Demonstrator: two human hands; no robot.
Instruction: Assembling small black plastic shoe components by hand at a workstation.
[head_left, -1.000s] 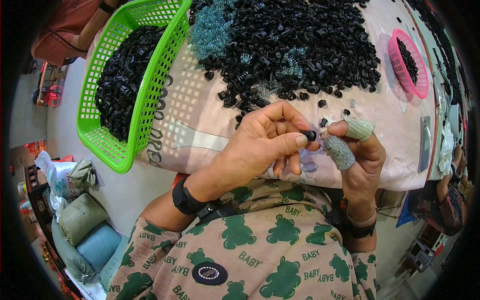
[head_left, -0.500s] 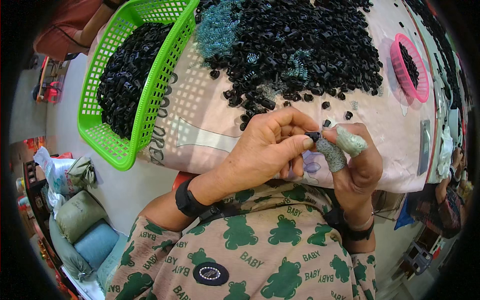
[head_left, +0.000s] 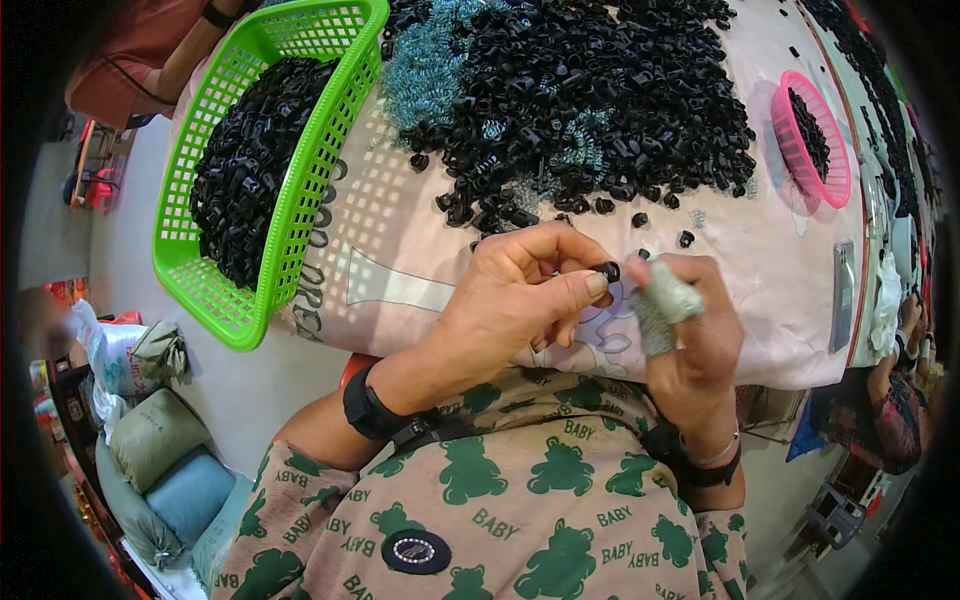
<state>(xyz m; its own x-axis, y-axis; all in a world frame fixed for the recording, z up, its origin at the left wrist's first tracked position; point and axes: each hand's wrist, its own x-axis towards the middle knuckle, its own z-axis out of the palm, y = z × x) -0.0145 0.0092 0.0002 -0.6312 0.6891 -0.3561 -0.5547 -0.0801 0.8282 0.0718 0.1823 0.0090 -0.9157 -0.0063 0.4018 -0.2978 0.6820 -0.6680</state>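
Between its thumb and forefinger, my left hand [head_left: 530,295] pinches a small black plastic part [head_left: 607,271], which looks like a piece of a cord lock. To its right, my right hand [head_left: 700,325] is apart from the part and smeared by motion. Pale woven wraps [head_left: 672,292] cover its thumb and forefinger; whether it holds anything does not show. Beyond both hands spreads a large pile of small black plastic parts [head_left: 610,100]. A clump of bluish metal springs [head_left: 430,75] lies at its left side, with more springs [head_left: 585,140] mixed among the parts.
At the left, a green basket [head_left: 262,300] holds many black parts. A pink basket [head_left: 838,165] with small black pieces stands at the right. The table has a pale printed cloth [head_left: 400,240]. Another person's arm [head_left: 185,60] shows at the upper left; sacks and cushions [head_left: 160,430] lie lower left.
My right hand has drawn away from the black part and moved slightly left and down. My left hand keeps its pinch and has shifted a little left. The view has moved slightly.
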